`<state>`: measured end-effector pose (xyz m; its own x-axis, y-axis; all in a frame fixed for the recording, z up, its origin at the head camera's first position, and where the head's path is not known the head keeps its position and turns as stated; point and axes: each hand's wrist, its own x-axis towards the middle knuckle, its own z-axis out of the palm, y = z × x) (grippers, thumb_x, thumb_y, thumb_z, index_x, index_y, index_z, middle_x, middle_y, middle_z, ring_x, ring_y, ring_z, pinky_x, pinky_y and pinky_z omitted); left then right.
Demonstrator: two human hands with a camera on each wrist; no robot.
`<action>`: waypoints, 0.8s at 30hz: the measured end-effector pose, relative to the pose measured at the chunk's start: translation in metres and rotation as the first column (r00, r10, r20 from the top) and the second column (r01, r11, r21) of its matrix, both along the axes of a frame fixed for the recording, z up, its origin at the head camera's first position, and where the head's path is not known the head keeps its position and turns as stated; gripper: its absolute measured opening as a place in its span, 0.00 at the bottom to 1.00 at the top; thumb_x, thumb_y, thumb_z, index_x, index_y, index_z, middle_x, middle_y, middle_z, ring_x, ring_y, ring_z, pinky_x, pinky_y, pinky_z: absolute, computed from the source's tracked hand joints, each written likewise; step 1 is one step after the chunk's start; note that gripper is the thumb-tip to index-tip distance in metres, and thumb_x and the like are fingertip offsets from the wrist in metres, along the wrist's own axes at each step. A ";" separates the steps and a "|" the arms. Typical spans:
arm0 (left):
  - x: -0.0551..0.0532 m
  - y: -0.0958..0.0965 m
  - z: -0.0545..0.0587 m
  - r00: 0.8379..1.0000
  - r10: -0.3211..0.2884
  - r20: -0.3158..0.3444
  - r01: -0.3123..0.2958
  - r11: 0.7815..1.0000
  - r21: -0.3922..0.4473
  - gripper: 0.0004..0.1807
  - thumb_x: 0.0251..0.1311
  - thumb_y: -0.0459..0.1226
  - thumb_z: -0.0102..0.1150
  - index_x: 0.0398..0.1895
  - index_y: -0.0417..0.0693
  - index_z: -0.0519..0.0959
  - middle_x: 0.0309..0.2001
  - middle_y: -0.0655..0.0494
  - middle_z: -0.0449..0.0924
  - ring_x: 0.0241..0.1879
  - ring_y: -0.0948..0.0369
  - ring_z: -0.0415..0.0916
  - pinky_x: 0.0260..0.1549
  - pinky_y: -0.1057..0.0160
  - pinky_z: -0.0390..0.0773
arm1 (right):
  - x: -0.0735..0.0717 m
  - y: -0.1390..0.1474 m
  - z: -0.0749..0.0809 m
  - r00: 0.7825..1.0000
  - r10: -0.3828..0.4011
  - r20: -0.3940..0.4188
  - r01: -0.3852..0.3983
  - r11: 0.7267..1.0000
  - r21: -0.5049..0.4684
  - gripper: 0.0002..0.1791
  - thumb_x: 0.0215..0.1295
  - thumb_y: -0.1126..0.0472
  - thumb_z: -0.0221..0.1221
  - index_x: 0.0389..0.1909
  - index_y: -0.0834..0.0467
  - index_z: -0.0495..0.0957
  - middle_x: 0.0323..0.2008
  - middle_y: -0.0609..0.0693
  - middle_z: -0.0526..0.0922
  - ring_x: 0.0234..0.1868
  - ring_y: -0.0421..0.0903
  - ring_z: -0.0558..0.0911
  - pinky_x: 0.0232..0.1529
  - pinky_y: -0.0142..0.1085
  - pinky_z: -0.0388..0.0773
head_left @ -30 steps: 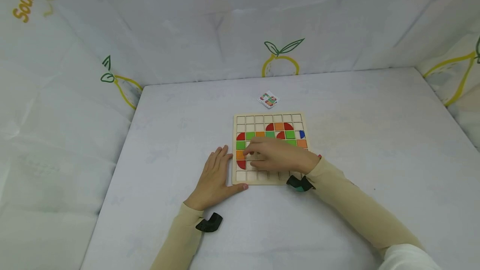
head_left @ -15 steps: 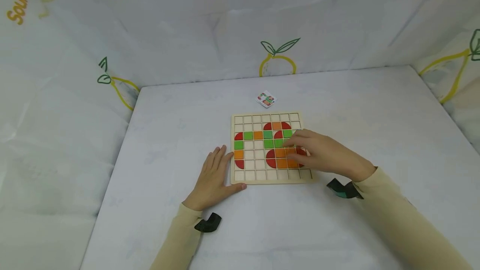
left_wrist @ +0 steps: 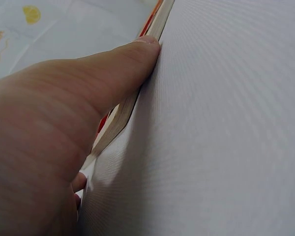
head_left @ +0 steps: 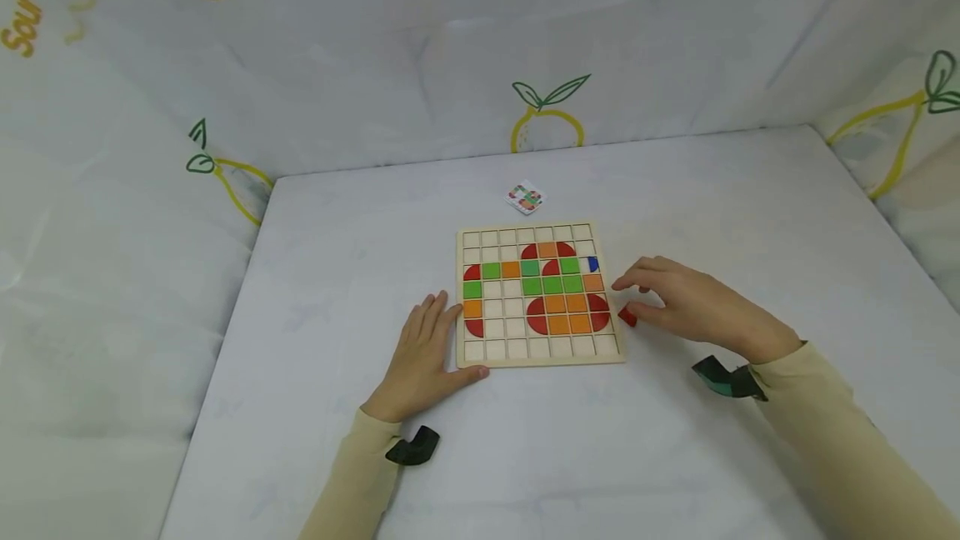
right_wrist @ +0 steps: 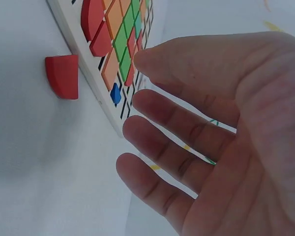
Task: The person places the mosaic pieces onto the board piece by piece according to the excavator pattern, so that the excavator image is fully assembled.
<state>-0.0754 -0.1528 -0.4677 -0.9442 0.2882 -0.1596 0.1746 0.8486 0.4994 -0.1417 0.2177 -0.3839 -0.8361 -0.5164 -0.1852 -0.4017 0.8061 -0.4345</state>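
Observation:
A wooden grid board (head_left: 517, 351) lies on the table, with red quarter-round, orange and green square tiles and one small blue piece (head_left: 592, 264) in its cells. Along the board's left and front edges rests my left hand (head_left: 423, 357), fingers straight, thumb against the rim in the left wrist view. My right hand (head_left: 686, 307) hovers just off the board's right side, fingers loosely bent and holding nothing. Near its thumb, a loose red quarter-round tile (right_wrist: 64, 77) lies on the table beside the board; the head view shows part of this tile (head_left: 627, 317) past the thumb.
A small printed pattern card (head_left: 526, 197) with coloured shapes lies behind the board. White cloth covers the table (head_left: 360, 232), and a white lemon-print backdrop (head_left: 420, 48) rises at its far edge.
My right hand has moved from over the board's left part to its right side, uncovering the tiles and the loose red piece. My left hand stays at the board's edge.

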 end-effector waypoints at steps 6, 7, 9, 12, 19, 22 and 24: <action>0.000 -0.001 -0.001 1.000 0.002 -0.010 -0.002 1.000 0.011 0.57 0.55 0.66 0.65 0.80 0.50 0.53 0.83 0.49 0.40 0.83 0.51 0.33 0.82 0.48 0.36 | 0.000 0.002 -0.005 0.995 -0.063 0.081 0.060 0.998 0.031 0.18 0.65 0.62 0.65 0.55 0.58 0.80 0.52 0.55 0.82 0.52 0.53 0.79 0.50 0.48 0.86; 0.000 -0.001 -0.002 1.000 0.001 -0.011 -0.001 1.000 0.012 0.57 0.55 0.66 0.65 0.80 0.50 0.53 0.83 0.49 0.40 0.83 0.51 0.33 0.82 0.48 0.36 | 0.000 0.002 -0.006 0.994 -0.064 0.086 0.062 0.998 0.033 0.18 0.65 0.62 0.65 0.55 0.58 0.80 0.52 0.55 0.82 0.52 0.53 0.79 0.50 0.48 0.86; 0.000 -0.001 -0.002 1.000 0.000 -0.011 0.000 1.000 0.012 0.57 0.55 0.66 0.65 0.80 0.50 0.53 0.83 0.49 0.40 0.83 0.51 0.33 0.82 0.48 0.36 | 0.000 0.004 -0.009 0.995 -0.047 0.089 0.045 0.999 0.031 0.17 0.65 0.62 0.65 0.55 0.58 0.81 0.52 0.55 0.82 0.52 0.53 0.79 0.52 0.50 0.85; 0.000 -0.001 -0.003 1.000 -0.004 -0.009 0.004 1.000 0.002 0.57 0.56 0.66 0.64 0.80 0.50 0.52 0.84 0.49 0.40 0.83 0.51 0.33 0.82 0.48 0.36 | 0.001 0.008 -0.014 0.996 -0.004 0.085 0.001 1.000 0.029 0.17 0.65 0.62 0.66 0.55 0.58 0.83 0.51 0.53 0.82 0.52 0.52 0.79 0.54 0.51 0.85; 0.000 -0.001 -0.003 1.000 -0.004 -0.008 0.004 1.000 0.004 0.57 0.55 0.66 0.65 0.80 0.50 0.52 0.83 0.50 0.40 0.83 0.52 0.33 0.82 0.48 0.36 | 0.001 0.011 -0.024 0.996 0.035 0.076 -0.036 0.999 0.015 0.15 0.63 0.64 0.67 0.50 0.56 0.85 0.47 0.50 0.82 0.49 0.48 0.78 0.51 0.47 0.85; 0.000 -0.001 -0.004 1.000 -0.003 -0.013 0.003 1.000 0.000 0.57 0.55 0.66 0.65 0.80 0.50 0.52 0.83 0.50 0.40 0.83 0.52 0.33 0.82 0.48 0.36 | 0.001 0.009 -0.026 0.997 0.023 0.077 -0.023 1.000 0.007 0.14 0.62 0.65 0.67 0.48 0.57 0.86 0.45 0.49 0.81 0.47 0.47 0.77 0.49 0.44 0.85; 0.000 -0.002 -0.004 1.000 -0.002 -0.016 0.002 1.000 -0.002 0.57 0.55 0.66 0.65 0.80 0.50 0.52 0.83 0.49 0.40 0.83 0.52 0.33 0.82 0.48 0.37 | 0.001 0.008 -0.027 0.997 0.016 0.073 -0.017 1.000 0.008 0.14 0.61 0.65 0.68 0.48 0.57 0.86 0.44 0.49 0.81 0.45 0.46 0.77 0.48 0.43 0.84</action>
